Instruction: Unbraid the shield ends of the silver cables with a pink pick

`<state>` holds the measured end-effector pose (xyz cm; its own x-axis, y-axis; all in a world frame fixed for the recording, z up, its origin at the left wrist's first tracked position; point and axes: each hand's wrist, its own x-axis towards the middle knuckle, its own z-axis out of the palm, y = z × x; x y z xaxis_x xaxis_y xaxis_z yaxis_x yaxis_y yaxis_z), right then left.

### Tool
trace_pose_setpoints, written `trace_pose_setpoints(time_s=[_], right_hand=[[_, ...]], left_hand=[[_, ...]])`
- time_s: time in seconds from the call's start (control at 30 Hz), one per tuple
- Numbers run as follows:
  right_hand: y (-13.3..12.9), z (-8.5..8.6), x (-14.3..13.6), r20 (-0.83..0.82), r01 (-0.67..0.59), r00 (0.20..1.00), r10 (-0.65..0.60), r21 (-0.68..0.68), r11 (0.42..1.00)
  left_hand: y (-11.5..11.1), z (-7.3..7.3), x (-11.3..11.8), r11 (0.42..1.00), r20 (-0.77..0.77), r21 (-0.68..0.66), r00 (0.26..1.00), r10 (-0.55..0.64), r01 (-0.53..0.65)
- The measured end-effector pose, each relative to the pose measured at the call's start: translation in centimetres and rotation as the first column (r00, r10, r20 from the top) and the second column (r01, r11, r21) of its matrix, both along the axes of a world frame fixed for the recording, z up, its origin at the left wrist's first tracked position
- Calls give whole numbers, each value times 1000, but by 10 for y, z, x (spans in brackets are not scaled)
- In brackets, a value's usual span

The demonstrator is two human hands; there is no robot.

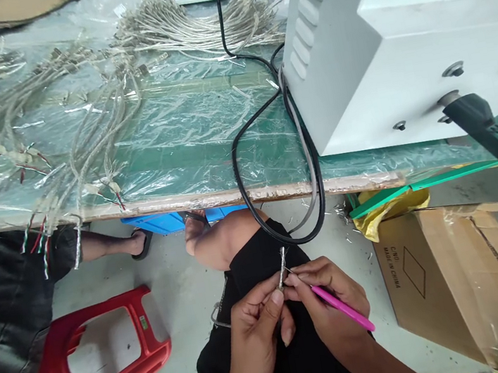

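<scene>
Above my lap, my left hand pinches a thin silvery cable whose frayed, shiny end points up toward the table. Close beside it, my right hand holds a pink pen-like tool that slants down to the right across the palm. The fingertips of both hands nearly meet at the cable. The tool's tip is hidden by my right fingers. A grey length of cable shows to the left of my left hand.
Cable bundles lie on the film-covered green table. A white machine stands right, with black cords hanging over the edge. Below are a cardboard box and a red stool. Another person's leg is at left.
</scene>
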<state>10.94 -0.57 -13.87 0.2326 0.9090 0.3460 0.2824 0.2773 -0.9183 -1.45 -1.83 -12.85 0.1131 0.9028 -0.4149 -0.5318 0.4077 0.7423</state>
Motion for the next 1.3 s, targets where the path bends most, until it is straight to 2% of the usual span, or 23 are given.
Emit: trace_pose_setpoints(time_s=[0.13,0.33,0.47,0.6,0.67,0.73,0.8,0.87,0.93,1.0,1.3], right_hand=[[2,0,-1,-37,21,999,-22,-20,1000],[6,3,0,18,70,997,-70,32,997],[10,4,2,-88,124,987,-132,-92,988],[20,7,6,-221,220,932,-288,-286,933],[22,7,8,-245,224,920,-307,-313,923],[19,7,9,-226,205,938,-262,-250,946],[12,5,8,-163,165,970,-181,-107,980],[3,5,7,-68,68,996,-65,42,997],[-4,6,7,33,-55,998,51,139,989],[-7,7,7,93,-121,990,106,179,976],[-4,11,4,159,-90,985,61,183,979]], left_hand=[[-1,1,0,1000,-4,7,1000,-4,4],[-4,-1,-2,998,-67,47,997,-31,34],[-7,-4,-3,994,-99,89,994,-52,61],[-11,-4,-4,994,-18,112,1000,-17,19],[-12,-3,-4,996,18,89,1000,-15,14],[-10,-1,-4,998,37,60,999,-16,14],[-7,1,-3,999,53,42,998,-18,16],[-4,2,-2,1000,65,22,998,-10,9],[-3,2,-1,1000,61,6,998,0,-1],[-3,1,-1,1000,34,-8,999,6,-6],[-4,3,1,999,-16,-27,1000,18,-18]])
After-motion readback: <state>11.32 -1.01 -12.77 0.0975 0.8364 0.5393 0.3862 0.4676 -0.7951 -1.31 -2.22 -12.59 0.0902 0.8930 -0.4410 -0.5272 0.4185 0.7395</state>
